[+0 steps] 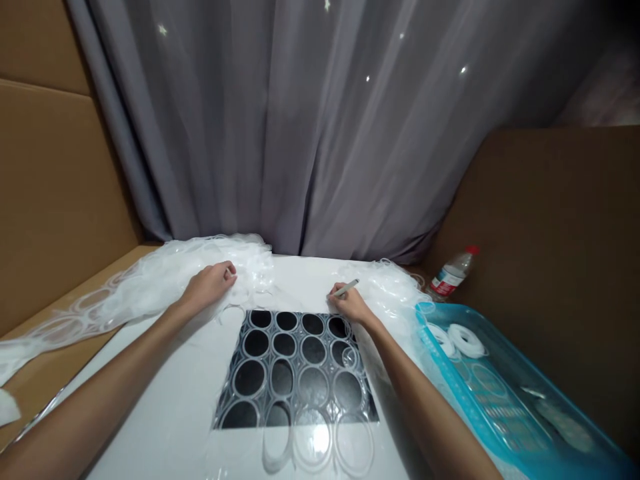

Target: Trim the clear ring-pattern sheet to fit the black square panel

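Right hand (347,301); sheet's edge (300,315) close by

- Left hand (210,285): the pale bit (229,271) at its fingers is too small to identify.
- Blue tray (447,383): near end cut off below.
- Bottle label (447,280): print too blurred to read.

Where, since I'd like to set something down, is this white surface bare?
Two patches look bare: the white surface between the left forearm and the dark sheet, and the strip between that sheet and the curtain. It is crowded at the left plastic heap, the right plastic heap and the blue tray.
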